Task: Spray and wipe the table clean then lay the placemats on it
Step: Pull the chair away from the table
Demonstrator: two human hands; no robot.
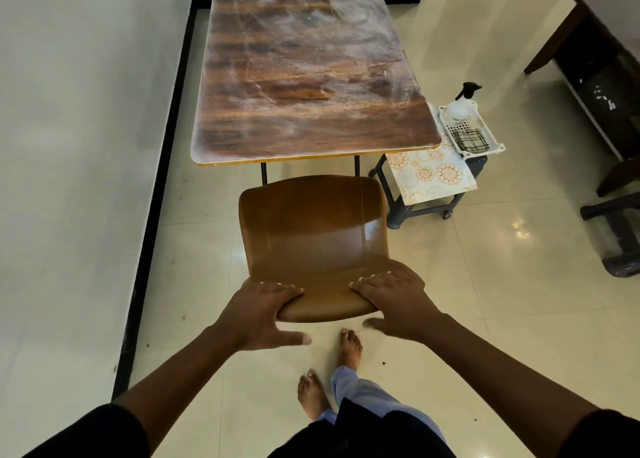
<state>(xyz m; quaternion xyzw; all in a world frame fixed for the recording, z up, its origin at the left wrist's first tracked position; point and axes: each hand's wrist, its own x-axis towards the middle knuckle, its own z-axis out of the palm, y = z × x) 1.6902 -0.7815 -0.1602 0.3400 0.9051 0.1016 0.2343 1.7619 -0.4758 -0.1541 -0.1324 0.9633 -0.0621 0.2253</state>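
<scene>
Right now both of your hands are on the top edge of the brown chair's backrest. Your left hand lies over the left part of that edge, fingers laid over the top toward the seat side and thumb stretched out below, behind the backrest. Your right hand mirrors it on the right part of the edge, fingers over the top, thumb spread wide underneath. Neither thumb plainly closes against the backrest, so whether you grip the chair or only rest on it cannot be told.

Straight ahead of your hands, beyond the chair seat, stands the wooden desk, its surface streaked with a whitish film. Ahead and to the right of your right hand, beside the desk's near right corner, a small dark stool carries the patterned placemats. On their far end sits a white basket holding the spray bottle and a checked cloth.

Below your hands, your bare feet stand on the pale tiled floor.
</scene>
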